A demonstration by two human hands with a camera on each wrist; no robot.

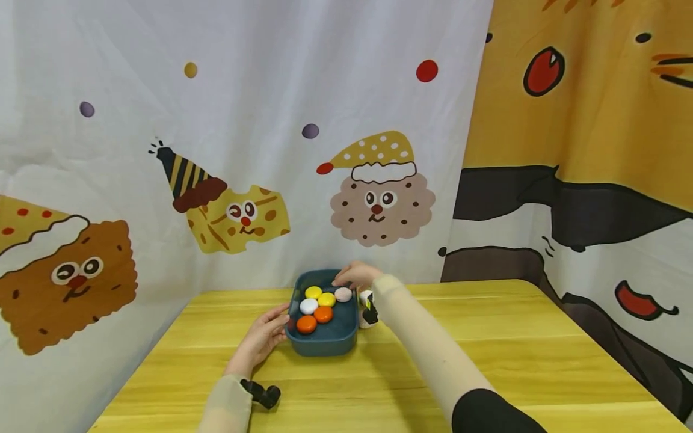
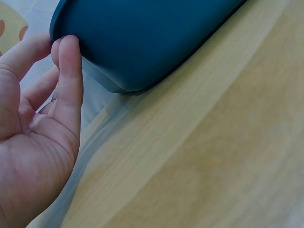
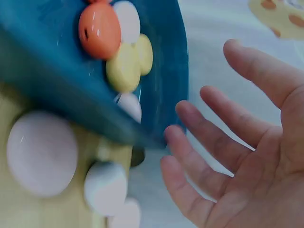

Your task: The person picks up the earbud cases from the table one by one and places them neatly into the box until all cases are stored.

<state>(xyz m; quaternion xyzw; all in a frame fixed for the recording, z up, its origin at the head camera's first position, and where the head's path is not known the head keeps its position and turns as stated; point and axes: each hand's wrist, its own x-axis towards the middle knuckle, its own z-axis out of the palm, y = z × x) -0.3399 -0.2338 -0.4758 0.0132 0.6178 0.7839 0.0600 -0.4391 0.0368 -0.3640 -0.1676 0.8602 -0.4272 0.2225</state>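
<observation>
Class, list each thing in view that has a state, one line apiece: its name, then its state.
Blue box: upright, lidless, partly filled
Two yellow pieces: inside the box
Two orange pieces: inside the box
White piece: inside the box
Pink piece: inside, right side
Pale pieces outside: right of the box
Left hand: gripping the left rim
Right hand: fingers spread, holding nothing
Curtain: hanging

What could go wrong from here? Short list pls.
1. Bin shift: the left hand meets the blue bin with its fingertips only, so a bump from the right hand, at the far right corner, might slide or tip it.
2. Strays rolling: pale rounded pieces lie loose beside the bin; a shove could scatter them.
3. Spill: the colored pieces inside look loose too and might roll out if it tips.
</observation>
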